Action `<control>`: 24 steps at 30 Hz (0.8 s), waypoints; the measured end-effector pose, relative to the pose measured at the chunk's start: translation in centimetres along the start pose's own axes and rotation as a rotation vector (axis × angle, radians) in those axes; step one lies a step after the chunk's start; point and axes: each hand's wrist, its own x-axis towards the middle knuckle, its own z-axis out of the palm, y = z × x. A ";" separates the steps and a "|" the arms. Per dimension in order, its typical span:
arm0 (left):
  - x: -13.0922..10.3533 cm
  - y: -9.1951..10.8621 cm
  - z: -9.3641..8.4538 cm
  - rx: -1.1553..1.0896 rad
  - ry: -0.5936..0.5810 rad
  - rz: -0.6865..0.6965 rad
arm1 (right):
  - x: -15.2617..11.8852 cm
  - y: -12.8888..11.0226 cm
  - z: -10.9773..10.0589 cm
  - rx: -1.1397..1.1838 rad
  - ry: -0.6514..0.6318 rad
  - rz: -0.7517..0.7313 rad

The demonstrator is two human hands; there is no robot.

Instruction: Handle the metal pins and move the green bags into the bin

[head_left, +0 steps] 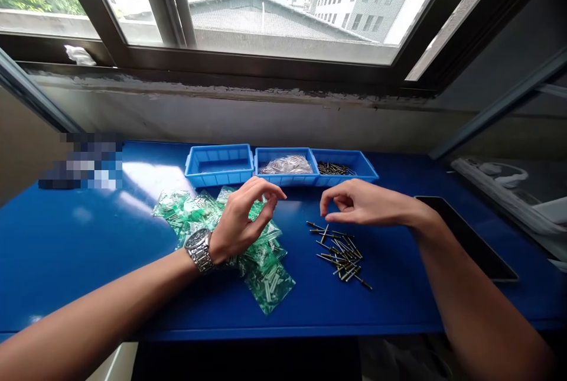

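My left hand (pixel 241 215), with a metal watch on its wrist, is raised over a pile of green-printed clear bags (pixel 269 283) holding small pale pieces. Its thumb and index finger curve toward each other with a small gap and nothing visible between them. My right hand (pixel 349 202) has curled fingers, thumb and index tips close together, just above a loose heap of rivets (pixel 345 254) with silver pins and brass-coloured ends. One rivet (pixel 325 233) lies right below those fingertips; whether they grip it is too small to tell.
Three blue bins stand along the back of the blue table (pixel 177 310): the left bin (pixel 219 178) shows a bare bottom, the middle bin (pixel 286 179) holds silvery pieces, the right bin (pixel 348 179) dark rivets. A black flat panel (pixel 469 242) lies beneath my right forearm.
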 end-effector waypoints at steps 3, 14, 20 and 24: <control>0.0 -0.1 0.1 -0.010 -0.023 0.001 | 0.3 0.8 0.5 0.027 -0.107 -0.011; -0.1 -0.2 0.2 -0.010 -0.047 -0.005 | 0.0 0.1 0.3 0.072 -0.185 -0.067; 0.0 0.1 0.0 0.042 -0.040 -0.037 | 1.1 -2.4 2.1 0.153 0.117 -0.138; 0.0 0.0 0.1 0.064 -0.062 -0.043 | 2.3 -3.7 4.5 0.180 0.346 -0.184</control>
